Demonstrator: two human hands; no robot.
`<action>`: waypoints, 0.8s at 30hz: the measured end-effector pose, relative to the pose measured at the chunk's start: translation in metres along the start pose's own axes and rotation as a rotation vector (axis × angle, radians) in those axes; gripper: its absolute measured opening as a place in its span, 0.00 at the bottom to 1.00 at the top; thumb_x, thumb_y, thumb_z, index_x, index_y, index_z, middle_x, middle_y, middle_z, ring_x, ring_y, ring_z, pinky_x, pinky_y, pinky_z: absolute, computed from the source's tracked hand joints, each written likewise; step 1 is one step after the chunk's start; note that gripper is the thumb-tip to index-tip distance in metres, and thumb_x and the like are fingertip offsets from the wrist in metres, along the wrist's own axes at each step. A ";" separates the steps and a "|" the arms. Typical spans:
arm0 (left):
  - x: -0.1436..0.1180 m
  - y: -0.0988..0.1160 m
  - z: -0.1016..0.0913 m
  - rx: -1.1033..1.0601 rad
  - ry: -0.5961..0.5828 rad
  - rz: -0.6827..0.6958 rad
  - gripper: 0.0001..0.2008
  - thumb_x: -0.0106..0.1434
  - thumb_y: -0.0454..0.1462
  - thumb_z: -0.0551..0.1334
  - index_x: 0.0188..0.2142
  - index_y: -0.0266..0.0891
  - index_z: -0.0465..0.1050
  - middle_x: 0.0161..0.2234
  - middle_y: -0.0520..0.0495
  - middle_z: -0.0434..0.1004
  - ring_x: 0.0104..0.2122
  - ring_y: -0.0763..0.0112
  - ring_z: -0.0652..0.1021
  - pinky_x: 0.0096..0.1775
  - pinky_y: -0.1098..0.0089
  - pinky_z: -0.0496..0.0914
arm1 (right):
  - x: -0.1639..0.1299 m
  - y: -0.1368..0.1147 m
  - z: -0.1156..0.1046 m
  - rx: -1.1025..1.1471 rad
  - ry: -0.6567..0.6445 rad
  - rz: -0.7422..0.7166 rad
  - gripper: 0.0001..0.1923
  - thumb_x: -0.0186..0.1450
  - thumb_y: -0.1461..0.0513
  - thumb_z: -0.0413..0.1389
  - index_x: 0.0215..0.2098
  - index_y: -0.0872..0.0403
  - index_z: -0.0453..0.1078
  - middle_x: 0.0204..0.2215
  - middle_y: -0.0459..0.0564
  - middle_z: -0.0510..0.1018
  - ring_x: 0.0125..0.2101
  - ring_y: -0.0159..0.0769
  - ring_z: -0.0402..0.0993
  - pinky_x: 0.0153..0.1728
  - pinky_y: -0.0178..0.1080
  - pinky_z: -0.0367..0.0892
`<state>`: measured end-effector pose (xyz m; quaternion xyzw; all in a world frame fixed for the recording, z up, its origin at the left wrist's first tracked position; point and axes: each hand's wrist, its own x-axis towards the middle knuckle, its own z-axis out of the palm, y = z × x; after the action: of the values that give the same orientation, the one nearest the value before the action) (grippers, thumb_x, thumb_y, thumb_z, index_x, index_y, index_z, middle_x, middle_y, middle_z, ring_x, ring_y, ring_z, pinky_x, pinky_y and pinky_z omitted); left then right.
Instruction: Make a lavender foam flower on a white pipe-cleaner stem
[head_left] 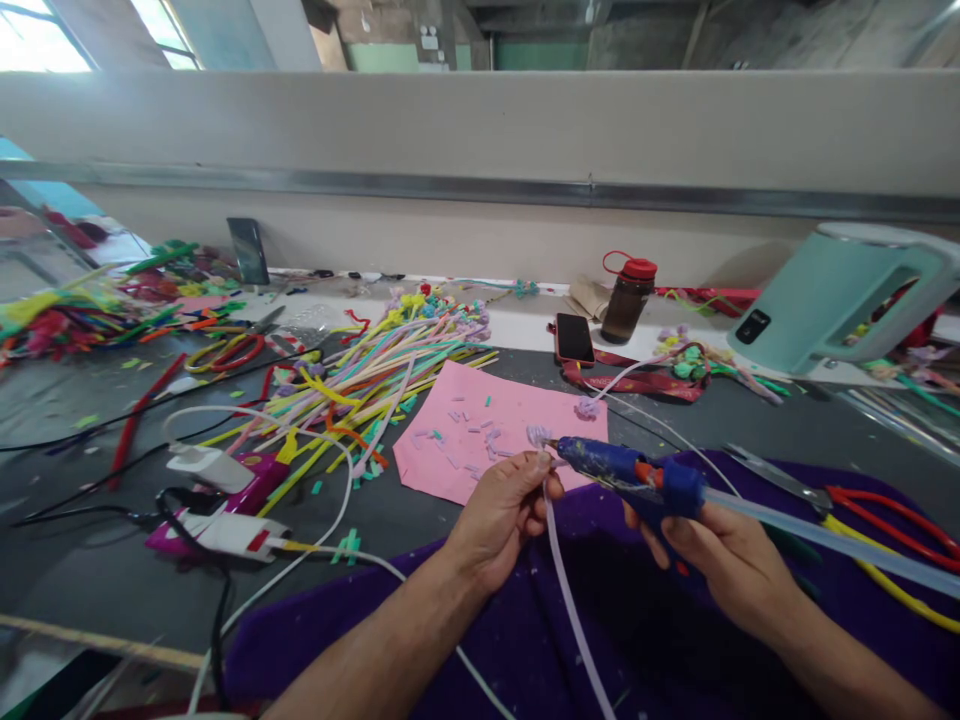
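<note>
Head view: my left hand (504, 510) pinches a pale lilac pipe cleaner (571, 600) just below its curled tip, over the pink paper (480, 400). It looks light and bendy. My right hand (720, 560) grips a blue glue gun (630, 470), nozzle touching the tip.

We see the left hand (502, 515) pinching a pale lilac stem (570, 600) topped by a small flower (538, 436), while the right hand (720, 560) holds a blue glue gun (622, 468), nozzle touching the flower, above pink paper (480, 425) on the worktop (90, 470).
</note>
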<state>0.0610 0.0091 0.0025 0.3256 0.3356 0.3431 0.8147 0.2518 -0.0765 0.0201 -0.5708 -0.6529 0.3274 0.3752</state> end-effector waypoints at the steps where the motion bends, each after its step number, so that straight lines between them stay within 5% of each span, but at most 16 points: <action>1: 0.000 0.000 0.000 -0.006 0.002 0.005 0.12 0.54 0.42 0.62 0.23 0.33 0.69 0.18 0.53 0.65 0.14 0.86 0.60 0.15 0.82 0.50 | 0.000 0.000 0.000 -0.006 -0.006 0.002 0.19 0.65 0.54 0.44 0.21 0.54 0.64 0.19 0.46 0.68 0.22 0.32 0.64 0.26 0.34 0.59; 24: 0.000 0.000 0.000 0.004 0.015 0.019 0.13 0.54 0.42 0.61 0.23 0.33 0.68 0.18 0.54 0.64 0.14 0.87 0.61 0.15 0.83 0.50 | 0.001 -0.005 -0.002 -0.064 -0.019 -0.056 0.16 0.65 0.56 0.43 0.28 0.55 0.66 0.19 0.45 0.68 0.20 0.31 0.64 0.23 0.33 0.59</action>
<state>0.0610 0.0091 0.0028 0.3279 0.3395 0.3527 0.8080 0.2507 -0.0763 0.0257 -0.5610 -0.6820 0.3012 0.3597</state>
